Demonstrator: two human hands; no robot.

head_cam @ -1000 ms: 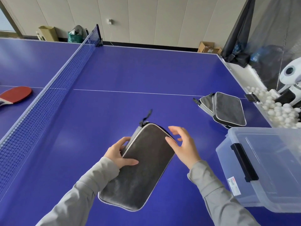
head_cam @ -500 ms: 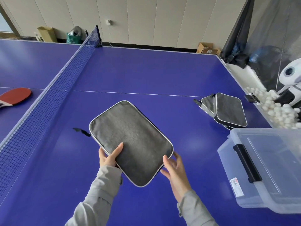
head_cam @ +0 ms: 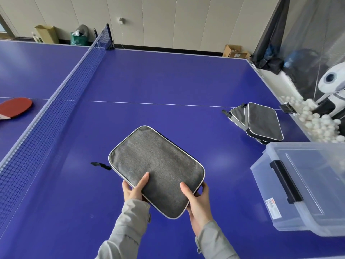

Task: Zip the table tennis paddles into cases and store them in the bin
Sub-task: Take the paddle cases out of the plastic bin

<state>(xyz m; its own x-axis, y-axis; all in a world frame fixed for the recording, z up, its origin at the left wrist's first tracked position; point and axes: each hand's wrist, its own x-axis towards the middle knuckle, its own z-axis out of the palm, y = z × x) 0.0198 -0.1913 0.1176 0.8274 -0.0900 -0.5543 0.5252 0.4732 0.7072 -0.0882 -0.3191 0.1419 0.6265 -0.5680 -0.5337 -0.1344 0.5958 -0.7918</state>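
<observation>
A grey paddle case (head_cam: 158, 165) with white piping is held flat above the blue table (head_cam: 168, 81), its black zip strap hanging off the left edge. My left hand (head_cam: 134, 189) grips its near left edge, thumb on top. My right hand (head_cam: 196, 200) grips the near right corner, thumb on top and fingers under. Two more grey cases (head_cam: 261, 122) lie stacked at the right. A clear plastic bin (head_cam: 306, 186) with a black latch stands at the near right. A red paddle (head_cam: 15, 107) lies beyond the net at the far left.
The net (head_cam: 56, 101) crosses the table on the left. Right of the table, a trough of white balls (head_cam: 317, 124) and a white ball machine (head_cam: 334, 86) stand behind dark netting. Boxes and a bag line the far wall.
The case was turned from lying on edge to flat side up and lifted, both hands shifting to its near edge. In the last half second it moved slightly right.
</observation>
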